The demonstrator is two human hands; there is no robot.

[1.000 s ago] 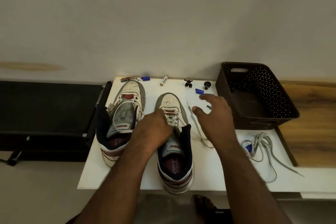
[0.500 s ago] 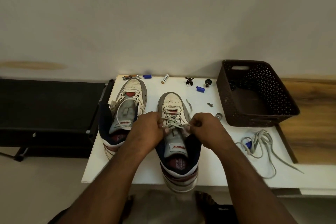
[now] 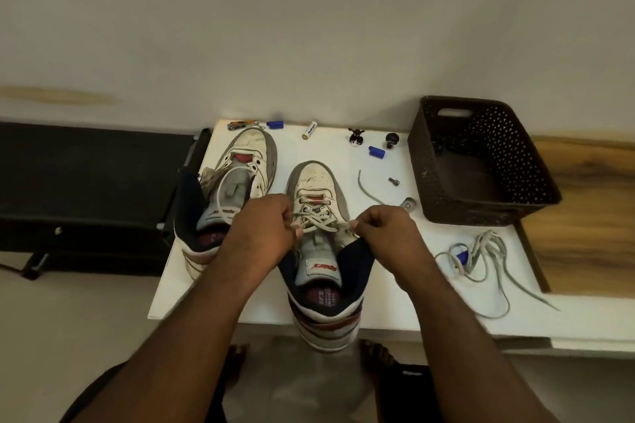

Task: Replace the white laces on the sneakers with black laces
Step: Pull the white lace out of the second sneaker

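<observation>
The white table [image 3: 343, 312] carries everything, with a dark perforated basket [image 3: 481, 161] at its far right corner. Two sneakers stand side by side on it, toes pointing away. The left sneaker [image 3: 240, 165] looks mostly stripped, only one loop of lace showing over its tongue. The right sneaker [image 3: 321, 216] is the one being worked: its white lace [image 3: 318, 216] is threaded through the lower eyelets, while the upper ones near the collar are bare.

The step in hand, I judge, is unlacing this second shoe. The left hand [image 3: 264, 233] has its fingers curled and pinches the lace at the shoe's left side; the right hand [image 3: 381, 233] is likewise curled, pinching the lace at the right side, just above the collar. One end of the lace [image 3: 366, 189] trails across the table toward the basket.

A heap of pale removed lace [image 3: 481, 254] lies well to the right (with something small and blue caught in it). Small items, a battery [image 3: 310, 130] and a screw [image 3: 394, 181] among them, lie along the far edge.

No black laces are visible anywhere; the basket's interior is too dark to tell. The next move calls for drawing each crossing out of its eyelet pair, working toward the toe, without tugging the shoe off the table's near edge.
</observation>
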